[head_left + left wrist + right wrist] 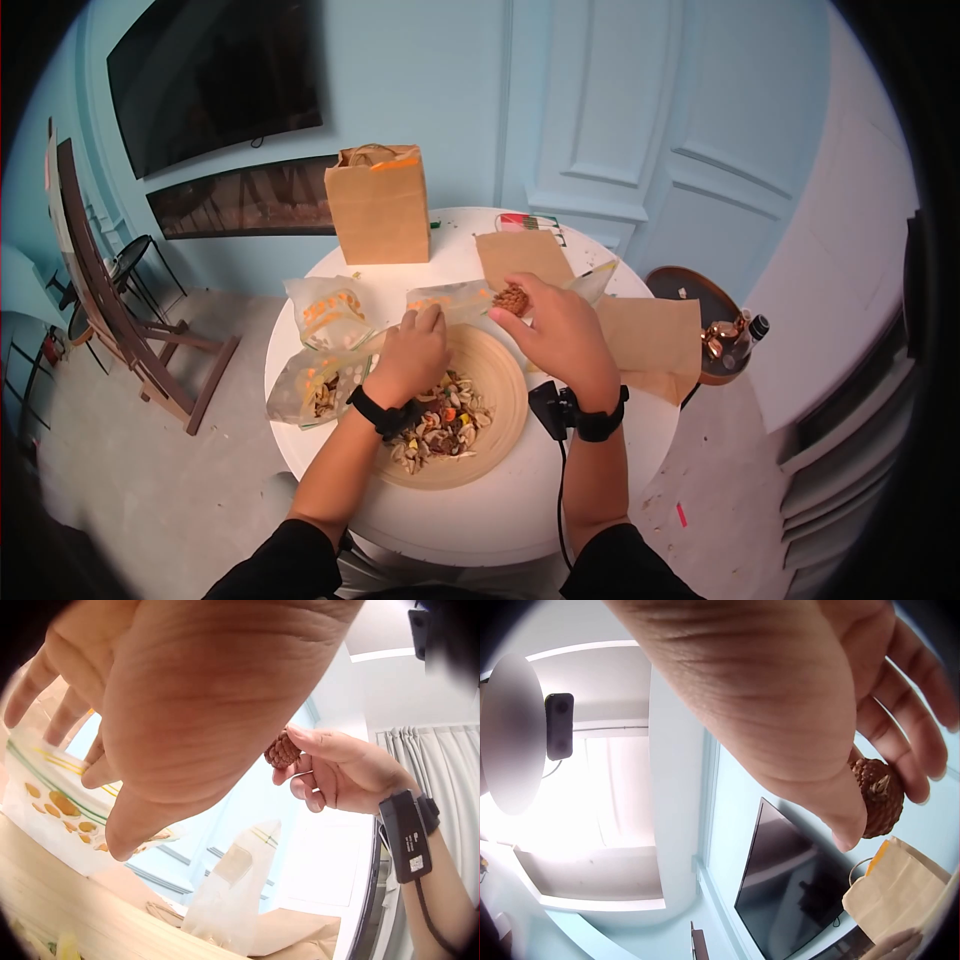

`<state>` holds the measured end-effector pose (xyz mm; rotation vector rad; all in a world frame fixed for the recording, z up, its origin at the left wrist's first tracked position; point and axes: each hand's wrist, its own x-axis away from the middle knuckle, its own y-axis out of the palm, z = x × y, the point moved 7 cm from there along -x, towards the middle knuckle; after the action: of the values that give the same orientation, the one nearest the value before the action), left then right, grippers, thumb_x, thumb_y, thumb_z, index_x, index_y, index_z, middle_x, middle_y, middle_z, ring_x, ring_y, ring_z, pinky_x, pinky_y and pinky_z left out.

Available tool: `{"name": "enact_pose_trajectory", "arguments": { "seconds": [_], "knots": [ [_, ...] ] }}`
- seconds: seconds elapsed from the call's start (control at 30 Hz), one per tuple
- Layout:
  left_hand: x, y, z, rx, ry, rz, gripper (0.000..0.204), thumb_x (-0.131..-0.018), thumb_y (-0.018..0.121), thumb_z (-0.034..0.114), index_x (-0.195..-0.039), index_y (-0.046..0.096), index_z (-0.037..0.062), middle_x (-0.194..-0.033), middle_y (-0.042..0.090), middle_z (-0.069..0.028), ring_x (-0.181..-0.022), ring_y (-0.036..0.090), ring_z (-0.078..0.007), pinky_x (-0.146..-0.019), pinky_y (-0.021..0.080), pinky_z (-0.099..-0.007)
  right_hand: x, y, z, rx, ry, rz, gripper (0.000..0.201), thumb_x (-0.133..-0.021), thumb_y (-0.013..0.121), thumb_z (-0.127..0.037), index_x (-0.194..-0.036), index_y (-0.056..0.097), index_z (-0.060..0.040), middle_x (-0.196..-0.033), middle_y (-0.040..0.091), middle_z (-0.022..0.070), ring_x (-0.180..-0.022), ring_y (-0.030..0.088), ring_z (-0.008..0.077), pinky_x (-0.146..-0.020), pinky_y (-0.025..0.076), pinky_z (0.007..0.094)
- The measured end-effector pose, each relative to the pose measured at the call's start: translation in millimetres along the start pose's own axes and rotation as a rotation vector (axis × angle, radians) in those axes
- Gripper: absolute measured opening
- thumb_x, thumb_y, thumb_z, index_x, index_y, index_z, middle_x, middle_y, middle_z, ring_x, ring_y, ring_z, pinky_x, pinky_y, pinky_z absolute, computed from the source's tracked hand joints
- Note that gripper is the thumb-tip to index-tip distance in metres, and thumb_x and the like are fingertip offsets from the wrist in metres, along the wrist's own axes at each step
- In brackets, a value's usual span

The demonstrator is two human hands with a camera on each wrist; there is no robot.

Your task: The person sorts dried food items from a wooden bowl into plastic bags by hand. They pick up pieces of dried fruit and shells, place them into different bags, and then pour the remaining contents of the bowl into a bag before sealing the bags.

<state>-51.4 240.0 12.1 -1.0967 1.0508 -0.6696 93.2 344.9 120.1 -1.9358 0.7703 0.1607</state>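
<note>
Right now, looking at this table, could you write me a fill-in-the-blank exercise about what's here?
The pine cone is in the person's ____ hand.
The plate under the dried pieces is ____ in shape.
The table under the tall paper bag is ____ in colour.
The wall behind it is light ____.

Missing words: right; round; white; blue.

Two hands (410, 350) (563, 327), one pine cone (513, 298), one standing paper bag (380, 215), one round wooden dish (508, 400), one white bench (480, 520); at least three clear plastic bags (325, 318), at least two flat brown paper pieces (650, 332); two black wrist straps (605, 423), one wall screen (220, 80), one easel (110, 265), one bottle (745, 342); dried pieces (455, 420) too many to count.
</note>
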Motion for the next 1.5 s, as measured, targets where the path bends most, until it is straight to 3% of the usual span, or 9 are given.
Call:
{"name": "enact_pose_trajectory", "arguments": {
  "seconds": [0.13, 0.27, 0.5, 0.7, 0.8, 0.9, 1.1, 1.4, 1.5],
  "knots": [
    [-11.5, -30.8, -5.0, 0.070, 0.031, 0.251, 0.040, -0.092, 0.066, 0.018, -0.126, 0.060, -0.0033, -0.133, 0.058, -0.0139, -0.117, 0.058, -0.0388, -0.095, 0.050, -0.0507, -0.5, 4.6, 0.7, 0.037, 0.003, 0.008, 0.047, -0.092, 0.070, -0.036, -0.126, 0.063, -0.0040, -0.097, 0.073, 0.0183, -0.089, 0.070, 0.0364, -0.076, 0.054, 0.0451],
    [-24.3, -49.8, -15.8, 0.158, 0.040, 0.326, 0.024, -0.090, 0.061, 0.004, -0.112, 0.065, -0.0043, -0.126, 0.062, -0.0107, -0.105, 0.062, -0.0356, -0.088, 0.053, -0.0434, -2.8, 11.4, -2.2, 0.047, 0.000, 0.011, 0.047, -0.093, 0.069, -0.036, -0.128, 0.061, -0.0056, -0.101, 0.073, 0.0184, -0.092, 0.071, 0.0355, -0.077, 0.054, 0.0453],
    [-15.3, -73.5, -6.4, 0.316, 0.087, 0.232, 0.046, -0.080, 0.072, 0.007, -0.122, 0.060, -0.0051, -0.130, 0.059, -0.0140, -0.109, 0.061, -0.0377, -0.093, 0.052, -0.0442, -10.9, 30.3, -12.4, -0.055, -0.003, 0.079, 0.048, -0.091, 0.073, -0.037, -0.127, 0.058, -0.0086, -0.096, 0.074, 0.0146, -0.083, 0.071, 0.0360, -0.071, 0.054, 0.0461],
    [-13.8, -80.7, -1.3, 0.363, 0.098, 0.192, 0.062, -0.074, 0.077, 0.010, -0.129, 0.053, -0.0064, -0.136, 0.053, -0.0171, -0.109, 0.061, -0.0397, -0.093, 0.052, -0.0449, -15.0, 54.6, -2.4, 0.180, -0.069, 0.123, 0.043, -0.089, 0.076, -0.039, -0.117, 0.065, -0.0077, -0.092, 0.074, 0.0114, -0.075, 0.071, 0.0327, -0.064, 0.053, 0.0421],
    [-14.5, -80.4, -1.7, 0.396, 0.062, 0.133, 0.063, -0.073, 0.078, 0.009, -0.128, 0.052, -0.0072, -0.136, 0.052, -0.0193, -0.107, 0.062, -0.0425, -0.092, 0.053, -0.0453, -14.0, 51.1, -4.2, 0.186, -0.132, 0.256, 0.039, -0.088, 0.077, -0.038, -0.112, 0.067, -0.0083, -0.088, 0.073, 0.0110, -0.069, 0.070, 0.0312, -0.061, 0.053, 0.0393],
    [-15.5, -77.9, -9.3, 0.407, 0.096, 0.175, 0.060, -0.075, 0.077, 0.010, -0.126, 0.052, -0.0091, -0.136, 0.052, -0.0212, -0.107, 0.062, -0.0436, -0.092, 0.053, -0.0457, -13.2, 45.4, -14.5, 0.026, -0.042, 0.173, 0.032, -0.088, 0.078, -0.034, -0.106, 0.069, -0.0091, -0.086, 0.073, 0.0105, -0.068, 0.069, 0.0311, -0.060, 0.052, 0.0380],
    [-17.2, -80.6, -17.5, 0.411, 0.095, 0.279, 0.056, -0.079, 0.078, 0.009, -0.123, 0.051, -0.0133, -0.136, 0.051, -0.0223, -0.110, 0.061, -0.0441, -0.095, 0.051, -0.0459, 3.5, 91.4, -25.8, 0.003, -0.087, -0.474, 0.013, -0.087, 0.074, -0.022, -0.093, 0.073, -0.0097, -0.082, 0.073, 0.0092, -0.076, 0.070, 0.0309, -0.068, 0.053, 0.0410],
    [-14.9, -74.4, -20.9, 0.361, 0.147, 0.133, 0.061, -0.074, 0.083, 0.010, -0.121, 0.053, -0.0136, -0.141, 0.050, -0.0212, -0.115, 0.059, -0.0420, -0.099, 0.050, -0.0446, 9.0, 124.5, -27.1, 0.155, -0.063, -0.623, 0.018, -0.086, 0.074, -0.021, -0.099, 0.074, -0.0083, -0.089, 0.074, 0.0120, -0.086, 0.070, 0.0326, -0.076, 0.054, 0.0432],
    [-14.7, -68.3, -19.4, 0.325, 0.118, 0.058, 0.055, -0.073, 0.081, 0.007, -0.120, 0.057, -0.0097, -0.138, 0.053, -0.0208, -0.114, 0.061, -0.0395, -0.098, 0.051, -0.0439, 8.0, 123.2, -23.7, 0.114, -0.112, -0.527, 0.021, -0.086, 0.074, -0.021, -0.101, 0.074, -0.0080, -0.091, 0.074, 0.0134, -0.087, 0.070, 0.0341, -0.077, 0.054, 0.0436]
  ]
}}
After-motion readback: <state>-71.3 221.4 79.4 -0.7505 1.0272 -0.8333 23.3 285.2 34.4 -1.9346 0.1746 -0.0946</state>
